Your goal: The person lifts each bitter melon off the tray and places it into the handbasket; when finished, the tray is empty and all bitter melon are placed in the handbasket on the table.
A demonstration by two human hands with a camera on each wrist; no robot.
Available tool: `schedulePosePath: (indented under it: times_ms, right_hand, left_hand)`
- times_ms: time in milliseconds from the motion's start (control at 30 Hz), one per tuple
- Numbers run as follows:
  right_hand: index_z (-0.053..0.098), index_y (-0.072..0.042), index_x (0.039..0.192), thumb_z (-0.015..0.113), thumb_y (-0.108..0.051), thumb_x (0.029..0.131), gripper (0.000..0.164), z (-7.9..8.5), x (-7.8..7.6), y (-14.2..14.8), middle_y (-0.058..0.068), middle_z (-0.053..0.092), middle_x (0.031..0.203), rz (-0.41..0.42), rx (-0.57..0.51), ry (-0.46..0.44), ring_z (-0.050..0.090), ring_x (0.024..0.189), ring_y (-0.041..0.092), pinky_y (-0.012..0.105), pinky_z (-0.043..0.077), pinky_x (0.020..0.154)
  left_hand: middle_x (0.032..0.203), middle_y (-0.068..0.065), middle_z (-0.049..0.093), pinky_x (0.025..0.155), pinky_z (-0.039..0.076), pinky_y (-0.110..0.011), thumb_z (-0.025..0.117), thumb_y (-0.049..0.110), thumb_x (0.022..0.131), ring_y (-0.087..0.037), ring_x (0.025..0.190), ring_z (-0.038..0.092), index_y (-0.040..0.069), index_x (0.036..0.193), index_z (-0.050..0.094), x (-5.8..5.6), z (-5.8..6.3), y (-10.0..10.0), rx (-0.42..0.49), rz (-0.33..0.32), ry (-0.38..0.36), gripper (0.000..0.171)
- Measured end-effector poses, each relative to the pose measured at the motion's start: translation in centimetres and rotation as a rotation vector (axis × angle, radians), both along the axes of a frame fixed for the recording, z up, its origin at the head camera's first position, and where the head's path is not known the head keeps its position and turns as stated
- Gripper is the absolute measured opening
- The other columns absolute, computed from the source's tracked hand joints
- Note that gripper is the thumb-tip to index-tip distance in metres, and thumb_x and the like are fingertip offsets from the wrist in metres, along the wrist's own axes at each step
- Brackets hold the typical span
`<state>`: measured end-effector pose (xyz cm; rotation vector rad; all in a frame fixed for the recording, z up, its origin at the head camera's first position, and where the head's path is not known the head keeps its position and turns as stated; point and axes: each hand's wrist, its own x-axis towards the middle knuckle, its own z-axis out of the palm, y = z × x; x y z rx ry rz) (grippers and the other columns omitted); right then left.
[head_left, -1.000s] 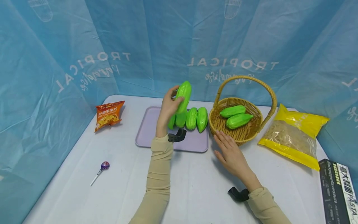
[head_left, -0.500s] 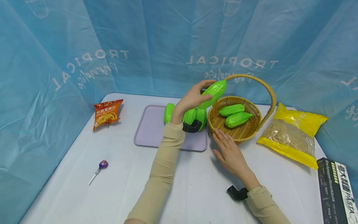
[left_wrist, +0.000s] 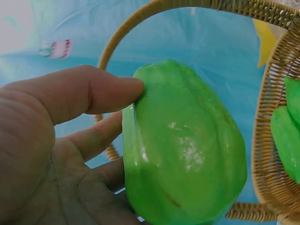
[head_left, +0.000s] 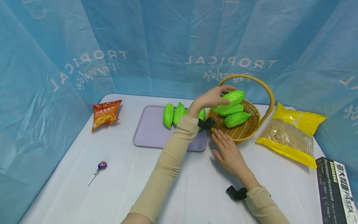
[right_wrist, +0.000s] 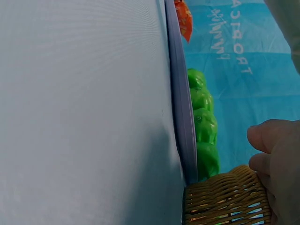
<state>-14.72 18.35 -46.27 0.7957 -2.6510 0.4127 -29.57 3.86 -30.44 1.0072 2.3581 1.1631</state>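
Left fingers (head_left: pixel 227 88) gripping green fruit (head_left: pixel 235 97), basket (head_left: pixel 244 134)

The head view is evenly bright. Beside the basket (head_left: pixel 237 133), the table (head_left: pixel 120 189) has a soft shadow; over the basket, the green fruit (left_wrist: pixel 185 140) shows white glare.

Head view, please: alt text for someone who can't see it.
A person's left hand holds a green fruit at a wicker basket that contains two more. The right hand is at the basket's near rim; a lavender tray with more green fruits lies alongside.

Handle (head_left: pixel 272 99) arches over basket (head_left: pixel 244 133), obstructing; room between tray (head_left: pixel 151 133) and lollipop (head_left: pixel 102 165).
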Motion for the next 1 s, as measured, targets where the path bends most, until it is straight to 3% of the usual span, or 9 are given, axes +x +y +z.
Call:
schedulePosePath:
  times_ms: [167, 300, 433, 600, 700, 833, 1000]
  right_hand:
    - [0.039, 0.0, 0.147, 0.063, -0.021, 0.093, 0.063, 0.0, 0.0, 0.1, 0.015, 0.034, 0.156, 0.003, 0.002, 0.008, 0.032, 0.144, 0.034, 0.033, 0.006, 0.124]
    - [0.04, 0.001, 0.146, 0.063, -0.021, 0.092, 0.062, 0.1, 0.0, 0.1, 0.016, 0.034, 0.156, 0.003, 0.008, 0.008, 0.032, 0.143, 0.034, 0.039, 0.013, 0.123]
    - [0.042, 0.002, 0.145, 0.062, -0.02, 0.092, 0.061, -0.1, -0.1, 0.1, 0.017, 0.034, 0.156, 0.02, 0.007, 0.033, 0.033, 0.142, 0.034, 0.045, 0.021, 0.119]
    - [0.043, 0.004, 0.143, 0.06, -0.021, 0.095, 0.057, -0.2, -0.1, 0.2, 0.018, 0.037, 0.153, 0.044, 0.004, 0.056, 0.035, 0.14, 0.034, 0.049, 0.026, 0.114]
    - [0.045, 0.004, 0.142, 0.061, -0.021, 0.094, 0.056, -0.2, -0.2, 0.2, 0.019, 0.041, 0.151, 0.03, 0.016, 0.046, 0.037, 0.139, 0.035, 0.05, 0.027, 0.114]
    - [0.05, 0.006, 0.137, 0.065, -0.02, 0.091, 0.055, -0.1, -0.1, 0.2, 0.022, 0.048, 0.145, -0.008, 0.027, 0.022, 0.042, 0.135, 0.036, 0.051, 0.03, 0.113]
    - [0.056, 0.006, 0.131, 0.066, -0.022, 0.091, 0.051, -0.1, -0.1, 0.2, 0.024, 0.054, 0.138, -0.04, 0.041, 0.004, 0.048, 0.13, 0.038, 0.052, 0.034, 0.111]
  left_hand:
    - [0.156, -0.003, 0.035, 0.106, 0.043, -0.029, 0.054, 0.016, 0.099, -0.018, 0.143, 0.035, 0.017, 0.151, 0.035, -0.4, 0.1, 1.6, -0.054, -0.006, -0.044, 0.055]
    - [0.157, -0.004, 0.033, 0.103, 0.045, -0.029, 0.053, 0.014, 0.099, -0.021, 0.143, 0.036, 0.014, 0.151, 0.035, -0.8, -0.3, 3.0, -0.047, -0.019, -0.083, 0.055]
    - [0.157, -0.004, 0.033, 0.089, 0.046, -0.026, 0.052, 0.011, 0.099, -0.02, 0.143, 0.035, 0.014, 0.15, 0.036, -1.1, -1.1, 4.2, -0.037, -0.025, -0.123, 0.055]
    - [0.156, -0.001, 0.035, 0.085, 0.043, -0.024, 0.053, 0.012, 0.098, -0.018, 0.142, 0.036, 0.016, 0.149, 0.039, -1.3, -2.3, 5.4, -0.081, -0.026, -0.147, 0.053]
    - [0.156, -0.002, 0.035, 0.078, 0.041, -0.024, 0.053, 0.011, 0.098, -0.018, 0.126, 0.048, 0.016, 0.148, 0.04, -1.3, -3.0, 6.1, -0.112, -0.023, -0.158, 0.052]
    - [0.155, -0.004, 0.037, 0.069, 0.036, -0.024, 0.053, 0.009, 0.098, -0.017, 0.104, 0.048, 0.013, 0.148, 0.041, -1.0, -3.7, 7.2, -0.14, -0.004, -0.166, 0.052]
    - [0.152, 0.001, 0.041, 0.07, 0.036, -0.023, 0.056, 0.014, 0.096, -0.013, 0.103, 0.047, 0.017, 0.147, 0.042, -0.4, -4.3, 8.7, -0.216, 0.06, -0.16, 0.053]
